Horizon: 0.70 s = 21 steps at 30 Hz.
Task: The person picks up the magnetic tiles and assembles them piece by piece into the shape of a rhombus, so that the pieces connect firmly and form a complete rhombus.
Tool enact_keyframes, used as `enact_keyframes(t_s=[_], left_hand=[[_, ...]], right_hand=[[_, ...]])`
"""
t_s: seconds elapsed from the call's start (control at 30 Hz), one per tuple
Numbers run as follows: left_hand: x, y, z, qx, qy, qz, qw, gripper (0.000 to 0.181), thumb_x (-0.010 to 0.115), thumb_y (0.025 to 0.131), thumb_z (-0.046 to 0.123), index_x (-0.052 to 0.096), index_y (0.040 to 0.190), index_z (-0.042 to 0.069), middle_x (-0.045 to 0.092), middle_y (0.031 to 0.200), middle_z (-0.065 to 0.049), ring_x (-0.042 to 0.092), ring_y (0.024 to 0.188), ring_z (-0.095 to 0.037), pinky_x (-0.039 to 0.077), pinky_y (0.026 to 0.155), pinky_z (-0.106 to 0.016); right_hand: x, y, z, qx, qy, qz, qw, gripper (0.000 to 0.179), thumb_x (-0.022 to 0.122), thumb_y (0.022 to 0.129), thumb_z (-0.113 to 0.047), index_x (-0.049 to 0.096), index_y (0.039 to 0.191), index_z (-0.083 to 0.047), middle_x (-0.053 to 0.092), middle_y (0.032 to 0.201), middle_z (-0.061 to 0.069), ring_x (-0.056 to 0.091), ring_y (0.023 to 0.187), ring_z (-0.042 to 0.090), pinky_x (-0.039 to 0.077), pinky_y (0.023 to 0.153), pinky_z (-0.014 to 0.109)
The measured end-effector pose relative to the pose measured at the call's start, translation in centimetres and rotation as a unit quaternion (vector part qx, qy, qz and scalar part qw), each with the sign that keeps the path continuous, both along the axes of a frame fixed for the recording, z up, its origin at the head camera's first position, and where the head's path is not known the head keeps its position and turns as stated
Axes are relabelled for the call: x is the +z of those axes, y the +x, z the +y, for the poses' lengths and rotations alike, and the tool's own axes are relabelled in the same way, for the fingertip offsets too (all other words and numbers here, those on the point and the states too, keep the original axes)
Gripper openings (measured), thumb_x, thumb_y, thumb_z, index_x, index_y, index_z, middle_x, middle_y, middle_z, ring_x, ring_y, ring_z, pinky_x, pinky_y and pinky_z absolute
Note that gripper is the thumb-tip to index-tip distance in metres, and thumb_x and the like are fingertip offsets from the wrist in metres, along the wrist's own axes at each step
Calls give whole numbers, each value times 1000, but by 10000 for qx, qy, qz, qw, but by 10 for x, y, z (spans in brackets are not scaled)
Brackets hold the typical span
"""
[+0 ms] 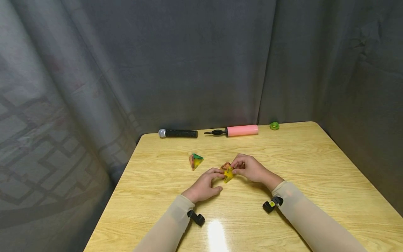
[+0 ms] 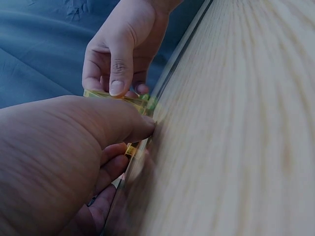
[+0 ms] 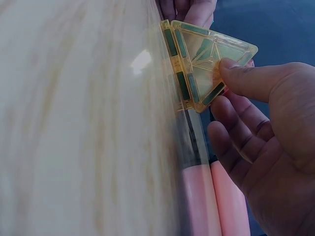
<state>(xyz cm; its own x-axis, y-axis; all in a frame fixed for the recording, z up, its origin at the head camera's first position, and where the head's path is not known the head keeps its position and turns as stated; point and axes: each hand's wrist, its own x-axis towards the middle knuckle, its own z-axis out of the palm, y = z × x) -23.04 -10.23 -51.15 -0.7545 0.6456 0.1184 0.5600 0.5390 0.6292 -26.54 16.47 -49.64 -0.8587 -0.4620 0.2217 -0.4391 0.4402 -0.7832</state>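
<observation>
A yellow see-through triangular magnetic tile (image 3: pixel 211 59) leans up from the table at a steep angle. My right hand (image 1: pixel 250 169) pinches it, with the thumb on its face and the fingers behind. Along its base lies another yellow tile (image 3: pixel 175 64), and an orange tile (image 1: pixel 225 166) shows just behind. From the left, my left hand (image 1: pixel 206 185) rests its fingertips against the tiles, its thumb spread apart from them. The left wrist view hides part of the contact behind that thumb. Farther left stands a small pyramid of orange, green and yellow tiles (image 1: pixel 196 161), untouched.
Along the table's back edge lie a black microphone (image 1: pixel 181 133), a pink hand pump (image 1: pixel 242 130) with a black nozzle, and a small green object (image 1: pixel 274 125). Grey curtains (image 1: pixel 195 63) hang behind and beside the wooden table (image 1: pixel 151 196).
</observation>
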Motion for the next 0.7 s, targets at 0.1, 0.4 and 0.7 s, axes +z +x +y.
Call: enact_keyframes(t_s=[0.1, 0.4, 0.7], left_hand=[[0, 1, 1, 10, 17, -19, 10000, 44, 76, 97, 16, 66, 140, 9, 53, 149, 2, 46, 143, -17, 37, 120, -37], [0, 1, 1, 21, 23, 23, 10000, 44, 75, 97, 15, 66, 140, 7, 53, 150, 1, 47, 143, -17, 36, 120, -36], [2, 3, 3, 23, 40, 108, 9999, 45, 75, 96, 13, 66, 140, 6, 53, 150, 0, 47, 142, -18, 36, 120, -35]], right_hand=[[1, 1, 0, 15, -12, 24, 10000, 20, 83, 90, -6, 78, 98, -22, 67, 98, 1, 59, 78, 17, 51, 66, 28], [1, 1, -1, -59, -45, -133, 9999, 20, 83, 89, -4, 74, 97, -20, 68, 97, 0, 62, 80, 18, 53, 67, 29], [1, 1, -2, -129, -103, -299, 9994, 20, 83, 89, -4, 71, 95, -19, 67, 89, -1, 63, 80, 20, 53, 66, 31]])
